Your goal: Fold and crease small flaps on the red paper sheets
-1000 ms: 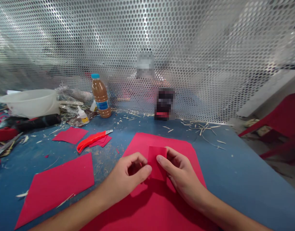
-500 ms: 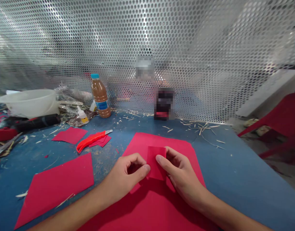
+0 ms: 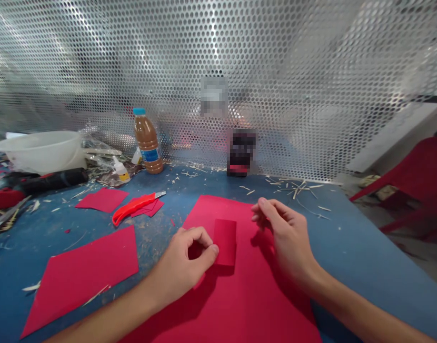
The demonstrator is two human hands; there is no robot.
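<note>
My left hand (image 3: 190,257) pinches the left edge of a small piece of red paper (image 3: 225,242) between thumb and fingers. That piece curves slightly and casts a shadow on a large red sheet (image 3: 254,305) below it. To the right of the small piece, my right hand (image 3: 284,231) hovers over the large sheet with nothing visible in it. Its fingers are loosely bent, a little apart from the thumb, and do not touch the paper.
Left on the blue table (image 3: 361,257) lie a red-handled utility knife (image 3: 134,208), a larger red sheet (image 3: 86,271) and red offcuts (image 3: 104,199). Behind them stand a glue bottle (image 3: 120,170), a brown drink bottle (image 3: 147,143) and a white basin (image 3: 43,152). A perforated metal panel (image 3: 293,71) closes the back.
My right hand has let go of the small red paper and moved to the right and slightly up. My left hand still holds its left edge.
</note>
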